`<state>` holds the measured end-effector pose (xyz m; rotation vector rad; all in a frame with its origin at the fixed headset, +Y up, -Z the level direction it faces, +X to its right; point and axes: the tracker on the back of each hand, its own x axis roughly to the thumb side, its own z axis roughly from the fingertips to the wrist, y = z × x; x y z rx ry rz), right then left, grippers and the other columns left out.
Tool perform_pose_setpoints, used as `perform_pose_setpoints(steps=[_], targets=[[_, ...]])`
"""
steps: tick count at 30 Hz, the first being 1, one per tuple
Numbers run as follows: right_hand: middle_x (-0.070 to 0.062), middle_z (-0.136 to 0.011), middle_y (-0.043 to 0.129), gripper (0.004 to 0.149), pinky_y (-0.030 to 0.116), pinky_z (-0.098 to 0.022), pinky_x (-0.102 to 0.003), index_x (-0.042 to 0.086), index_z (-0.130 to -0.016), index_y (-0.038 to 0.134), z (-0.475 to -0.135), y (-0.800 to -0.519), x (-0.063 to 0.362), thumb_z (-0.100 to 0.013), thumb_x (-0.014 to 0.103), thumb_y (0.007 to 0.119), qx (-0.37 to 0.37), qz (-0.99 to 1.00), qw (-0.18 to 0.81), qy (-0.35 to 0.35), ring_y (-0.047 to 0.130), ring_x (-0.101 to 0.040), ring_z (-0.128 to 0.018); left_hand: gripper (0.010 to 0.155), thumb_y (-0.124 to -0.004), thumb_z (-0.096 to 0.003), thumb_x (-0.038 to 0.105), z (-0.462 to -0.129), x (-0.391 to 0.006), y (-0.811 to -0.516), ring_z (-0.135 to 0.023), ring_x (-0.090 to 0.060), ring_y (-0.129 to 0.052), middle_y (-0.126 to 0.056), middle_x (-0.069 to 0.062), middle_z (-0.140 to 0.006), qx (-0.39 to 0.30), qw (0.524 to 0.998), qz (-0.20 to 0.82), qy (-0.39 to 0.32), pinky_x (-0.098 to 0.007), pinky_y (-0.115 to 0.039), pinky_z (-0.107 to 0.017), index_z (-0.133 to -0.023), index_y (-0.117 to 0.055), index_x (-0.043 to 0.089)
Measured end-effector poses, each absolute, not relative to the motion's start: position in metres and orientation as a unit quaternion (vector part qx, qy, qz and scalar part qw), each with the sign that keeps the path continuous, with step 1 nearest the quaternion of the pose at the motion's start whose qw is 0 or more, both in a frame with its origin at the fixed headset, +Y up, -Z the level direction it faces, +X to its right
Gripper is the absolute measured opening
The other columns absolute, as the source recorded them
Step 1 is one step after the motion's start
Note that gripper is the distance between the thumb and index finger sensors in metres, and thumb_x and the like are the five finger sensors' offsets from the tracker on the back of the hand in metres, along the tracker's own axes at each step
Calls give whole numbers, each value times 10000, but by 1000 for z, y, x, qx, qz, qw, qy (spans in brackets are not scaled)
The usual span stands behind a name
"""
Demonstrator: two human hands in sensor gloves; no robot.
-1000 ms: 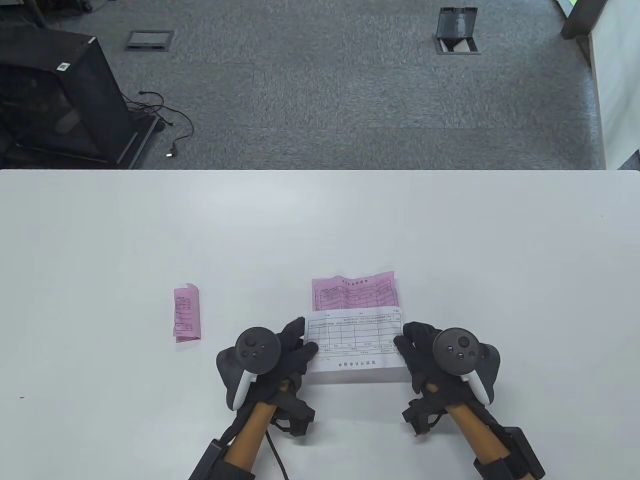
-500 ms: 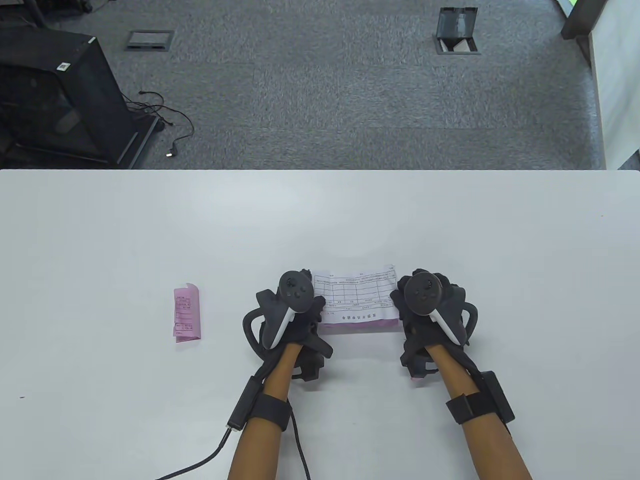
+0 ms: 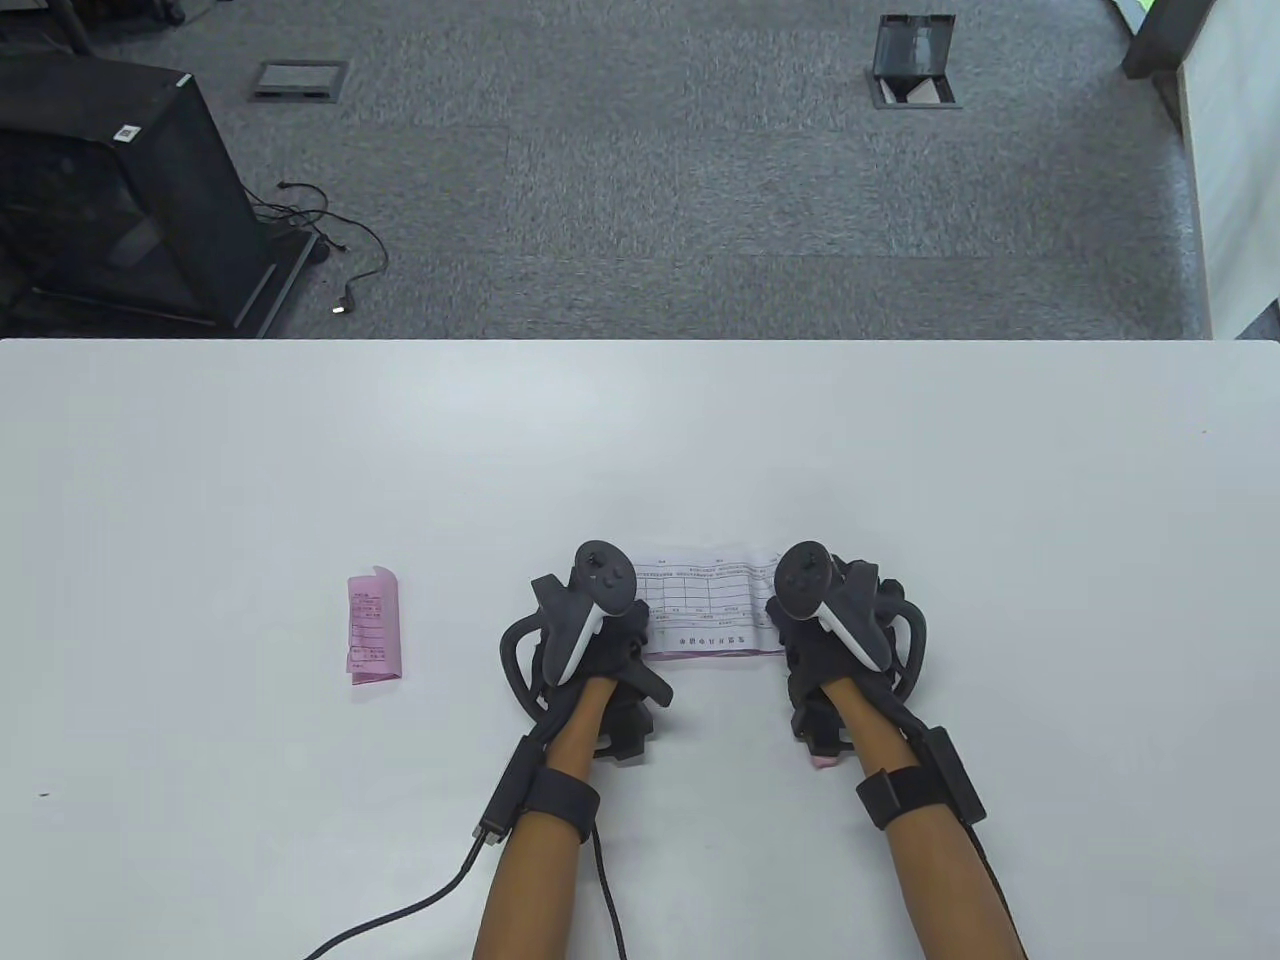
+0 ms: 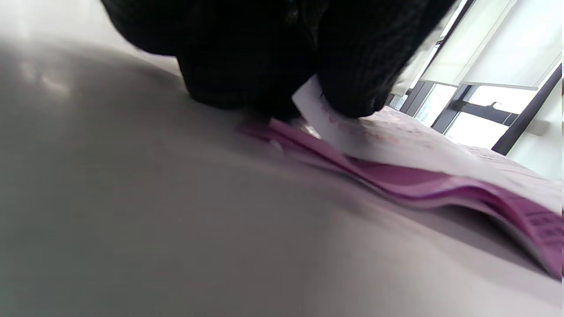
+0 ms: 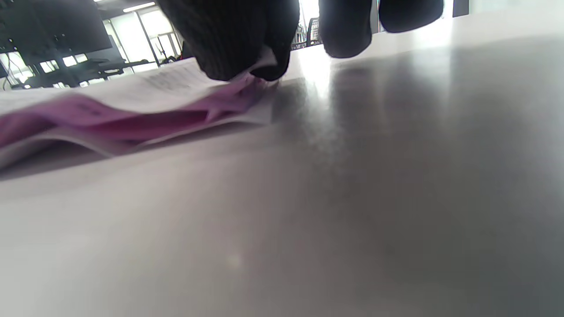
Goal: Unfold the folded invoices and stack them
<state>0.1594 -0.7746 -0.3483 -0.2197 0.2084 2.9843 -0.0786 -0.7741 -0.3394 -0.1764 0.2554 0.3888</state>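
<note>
An unfolded white invoice (image 3: 705,600) lies on top of unfolded pink invoices (image 3: 715,655) in the middle front of the white table (image 3: 640,440). My left hand (image 3: 625,625) pinches the white sheet's left edge; the left wrist view shows its fingers (image 4: 352,79) on the white sheet (image 4: 423,145) over the pink sheets (image 4: 440,189). My right hand (image 3: 795,625) pinches the right edge; the right wrist view shows its fingers (image 5: 238,48) on the white sheet (image 5: 167,83) above the pink sheets (image 5: 132,119). A folded pink invoice (image 3: 374,626) lies to the left.
A cable (image 3: 400,910) runs from my left wrist across the table's front. Beyond the table's far edge is grey carpet with a black cabinet (image 3: 110,190) at the left and floor boxes (image 3: 912,60).
Both hands carried the white invoice away from me and set it down over the pink sheet. The pink sheet is now almost fully covered. The hands have drawn closer together.
</note>
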Motion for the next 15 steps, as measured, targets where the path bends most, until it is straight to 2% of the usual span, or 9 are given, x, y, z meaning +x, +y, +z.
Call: perform_pose_setpoints(steps=[9, 15], targets=[[-111, -1088, 564, 329, 395, -683, -738, 316, -810, 724, -347, -775, 159, -510, 450, 732, -99, 990, 56, 89, 519, -494, -993, 743, -924, -463, 381, -343, -77, -774, -513, -200, -946, -964, -32, -696, -105, 973, 153, 135, -339, -824, -413, -1094, -585, 183], [-92, -1093, 544, 404, 384, -685, -741, 285, -841, 696, -346, -776, 165, -496, 492, 732, -118, 986, 64, 95, 503, -506, -996, 800, -924, -447, 432, -343, -80, -773, -530, -190, -930, -937, -3, -711, -115, 978, 108, 139, -341, -812, -429, -1111, -548, 193]])
